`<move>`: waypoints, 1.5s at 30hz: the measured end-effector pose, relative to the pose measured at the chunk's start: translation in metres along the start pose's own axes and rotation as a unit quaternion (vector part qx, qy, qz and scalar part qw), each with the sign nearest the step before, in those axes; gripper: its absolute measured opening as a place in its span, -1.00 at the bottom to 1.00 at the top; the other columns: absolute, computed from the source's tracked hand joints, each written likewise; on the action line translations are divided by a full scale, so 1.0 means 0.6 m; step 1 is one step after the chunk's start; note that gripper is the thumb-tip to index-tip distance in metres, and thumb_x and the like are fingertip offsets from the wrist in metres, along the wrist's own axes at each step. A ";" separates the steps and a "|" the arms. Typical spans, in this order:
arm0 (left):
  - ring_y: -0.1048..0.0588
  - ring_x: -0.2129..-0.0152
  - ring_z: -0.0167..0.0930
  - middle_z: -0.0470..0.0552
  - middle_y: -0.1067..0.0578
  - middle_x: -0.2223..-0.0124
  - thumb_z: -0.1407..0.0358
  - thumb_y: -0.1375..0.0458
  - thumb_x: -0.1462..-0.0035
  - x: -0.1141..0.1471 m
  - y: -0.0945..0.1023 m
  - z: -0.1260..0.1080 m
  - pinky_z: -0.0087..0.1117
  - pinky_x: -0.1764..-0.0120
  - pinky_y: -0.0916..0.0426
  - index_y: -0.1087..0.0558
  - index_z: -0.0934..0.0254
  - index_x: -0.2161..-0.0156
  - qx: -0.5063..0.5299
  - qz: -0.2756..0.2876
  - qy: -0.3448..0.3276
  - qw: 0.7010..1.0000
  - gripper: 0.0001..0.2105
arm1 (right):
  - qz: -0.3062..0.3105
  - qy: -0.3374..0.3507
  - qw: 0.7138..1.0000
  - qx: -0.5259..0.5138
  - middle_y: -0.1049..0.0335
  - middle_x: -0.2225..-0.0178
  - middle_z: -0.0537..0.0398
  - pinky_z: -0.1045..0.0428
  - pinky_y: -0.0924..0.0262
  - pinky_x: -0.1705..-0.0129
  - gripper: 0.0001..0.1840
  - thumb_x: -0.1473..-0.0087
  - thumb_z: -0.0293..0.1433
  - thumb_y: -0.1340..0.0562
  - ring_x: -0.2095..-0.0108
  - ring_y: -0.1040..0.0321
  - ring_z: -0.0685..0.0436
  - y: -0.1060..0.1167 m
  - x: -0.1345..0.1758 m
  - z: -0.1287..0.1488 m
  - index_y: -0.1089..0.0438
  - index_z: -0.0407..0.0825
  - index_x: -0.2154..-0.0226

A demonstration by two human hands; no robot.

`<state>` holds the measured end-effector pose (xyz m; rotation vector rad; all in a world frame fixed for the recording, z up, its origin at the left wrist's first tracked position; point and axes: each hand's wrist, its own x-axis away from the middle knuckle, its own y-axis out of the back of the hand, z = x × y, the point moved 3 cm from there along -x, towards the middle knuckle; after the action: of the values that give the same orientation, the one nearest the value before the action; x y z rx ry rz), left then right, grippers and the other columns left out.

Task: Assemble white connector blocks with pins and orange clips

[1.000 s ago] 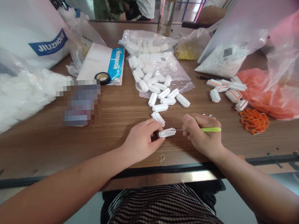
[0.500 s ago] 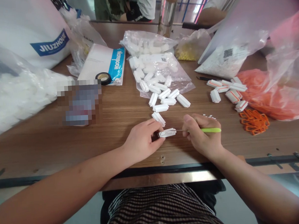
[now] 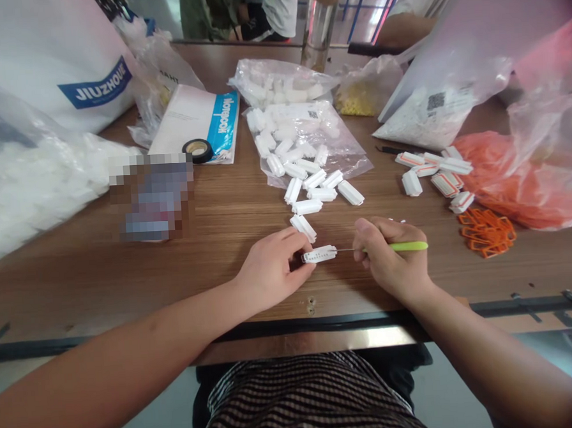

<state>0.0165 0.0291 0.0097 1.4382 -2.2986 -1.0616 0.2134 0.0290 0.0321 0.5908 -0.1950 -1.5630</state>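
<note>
Rightward edges my right hand (image 3: 396, 254), slightly, since the last frame, its grip closed round the green-handled pick (image 3: 410, 246), which points at the white connector (image 3: 321, 255) (contact, I can't tell). I've got the left hand (image 3: 269, 264) pinching that connector by its left end, over the tabletop (image 3: 211, 256). Farther out, loose white housings (image 3: 307, 206) lie scattered before a clear plastic bag (image 3: 352, 156); beyond, a bottle (image 3: 317, 33).

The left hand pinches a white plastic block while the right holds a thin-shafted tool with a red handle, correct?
The right hand holds a thin-shafted tool with a lime-green handle, not red, in the head view; the left hand pinches the white block.
</note>
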 end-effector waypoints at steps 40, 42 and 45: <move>-0.33 0.47 -0.47 -0.10 -0.40 0.34 0.39 -0.19 -0.10 0.001 0.002 -0.002 -0.39 0.39 -0.22 -0.42 0.25 0.31 0.000 -0.003 0.001 1.000 -0.96 | 0.044 0.075 0.993 0.086 -0.18 0.72 0.22 0.05 -0.01 0.59 -0.52 -0.23 -0.37 -0.12 0.68 -0.08 0.08 -0.010 -0.001 0.024 -0.19 -0.01 0.71; -0.34 0.47 -0.46 -0.10 -0.40 0.34 0.39 -0.19 -0.09 0.001 0.002 -0.002 -0.39 0.39 -0.22 -0.41 0.25 0.31 0.003 -0.003 0.004 1.000 -0.96 | 0.054 0.086 0.990 0.098 -0.18 0.72 0.22 0.05 0.01 0.59 -0.54 -0.23 -0.37 -0.13 0.68 -0.08 0.08 -0.012 -0.002 0.028 -0.18 -0.01 0.70; -0.35 0.45 -0.46 -0.10 -0.39 0.34 0.40 -0.19 -0.09 0.001 0.002 -0.002 -0.39 0.38 -0.23 -0.41 0.26 0.32 0.008 -0.001 0.005 1.000 -0.96 | 0.053 0.079 0.991 0.099 -0.19 0.71 0.21 0.05 0.00 0.59 -0.54 -0.23 -0.36 -0.14 0.67 -0.10 0.07 -0.011 -0.001 0.024 -0.19 -0.01 0.70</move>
<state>0.0162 0.0283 0.0113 1.4472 -2.3046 -1.0375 0.2007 0.0270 0.0413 0.8442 -0.2587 -1.3964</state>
